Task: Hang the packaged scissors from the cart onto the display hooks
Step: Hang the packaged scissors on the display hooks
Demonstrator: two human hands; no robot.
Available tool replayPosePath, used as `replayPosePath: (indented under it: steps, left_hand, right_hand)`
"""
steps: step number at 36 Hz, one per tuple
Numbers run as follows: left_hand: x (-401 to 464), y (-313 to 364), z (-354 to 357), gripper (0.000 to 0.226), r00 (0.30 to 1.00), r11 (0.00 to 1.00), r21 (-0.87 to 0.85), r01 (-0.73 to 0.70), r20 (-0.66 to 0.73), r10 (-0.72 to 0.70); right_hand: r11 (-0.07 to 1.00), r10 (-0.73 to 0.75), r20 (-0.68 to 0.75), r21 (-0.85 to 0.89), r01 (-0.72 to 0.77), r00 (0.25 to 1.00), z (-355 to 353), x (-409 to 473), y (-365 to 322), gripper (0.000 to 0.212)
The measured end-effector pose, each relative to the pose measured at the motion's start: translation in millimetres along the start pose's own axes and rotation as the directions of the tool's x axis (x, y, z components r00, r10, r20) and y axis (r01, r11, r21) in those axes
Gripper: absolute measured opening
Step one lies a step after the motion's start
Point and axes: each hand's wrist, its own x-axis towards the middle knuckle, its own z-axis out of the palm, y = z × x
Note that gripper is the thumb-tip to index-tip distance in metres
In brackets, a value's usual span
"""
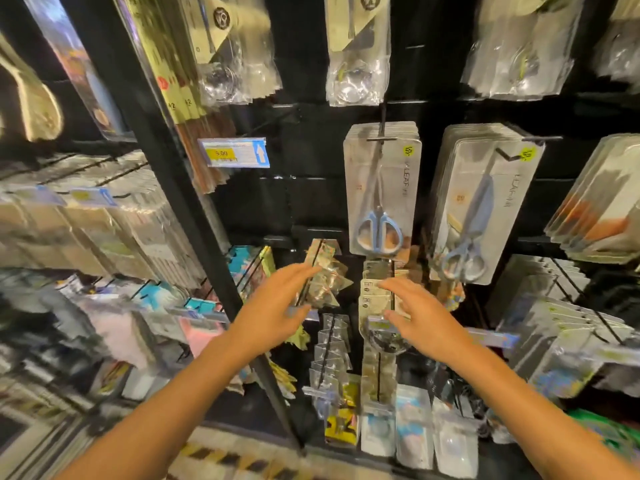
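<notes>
At the far left of the frame hang blurred rows of pale flat packets (104,216) on black hooks; just right of them a black metal upright post (166,174) slants down through the frame; beside it, above centre-left, sits a blue-and-yellow price tag in a clear holder (233,153). Lower centre-left, the left hand (273,303) reaches forward with fingers straight and relaxed, its fingertips touching a small crinkled clear packet with patterned contents (323,282) hanging on a hook; it grips nothing. Just right of centre, a stack of grey carded packs of blue-handled scissors (381,199) hangs on a black display hook (382,133); below it the right hand (420,317) is spread open, fingers extended over a row of small clear packets with pale cards (375,292), holding nothing. Further right a second stack of grey carded blue-handled scissors (479,209) hangs tilted on its own hook; at the far right edge lean stacks of clear packs with orange contents (599,216).
</notes>
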Motion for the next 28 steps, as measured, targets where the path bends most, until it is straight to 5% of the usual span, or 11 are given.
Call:
replayPosePath:
  steps: [9,21,28]
  left_hand:
    - [-96.0,-17.4,-12.0,0.055,1.0,0.99,0.139,-0.015,0.015,0.013]
    - [-254.0,-68.0,-23.6,0.053,0.961,0.942,0.189,0.276,-0.03,-0.276]
    - [-363.4,-119.1,-33.1,0.054,0.866,0.856,0.137,0.499,-0.03,-0.5]
  right_hand:
    - [0.991,-0.115,0.163,-0.044,0.123,0.98,45.0,-17.2,-40.7,0.047]
    - [0.962,-0.246,0.37,-0.021,0.273,0.896,150.3,-29.1,-133.9,0.048]
    - [0.937,-0.28,0.492,-0.049,0.347,0.824,228.3,-31.3,-210.6,0.049]
